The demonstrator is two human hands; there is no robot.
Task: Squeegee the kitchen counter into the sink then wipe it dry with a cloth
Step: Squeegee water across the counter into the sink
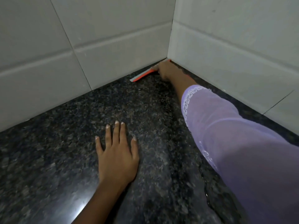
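Note:
An orange squeegee with a pale grey blade lies along the foot of the back wall, deep in the counter's far corner. My right hand is shut on it, the arm stretched out in a purple sleeve. My left hand rests flat on the dark speckled granite counter, fingers spread, holding nothing. A thin line of water runs along the counter beside my right sleeve. No sink or cloth is in view.
White tiled walls meet at the corner and close off the counter at the back and on the right. A bright glare spot sits on the near counter surface.

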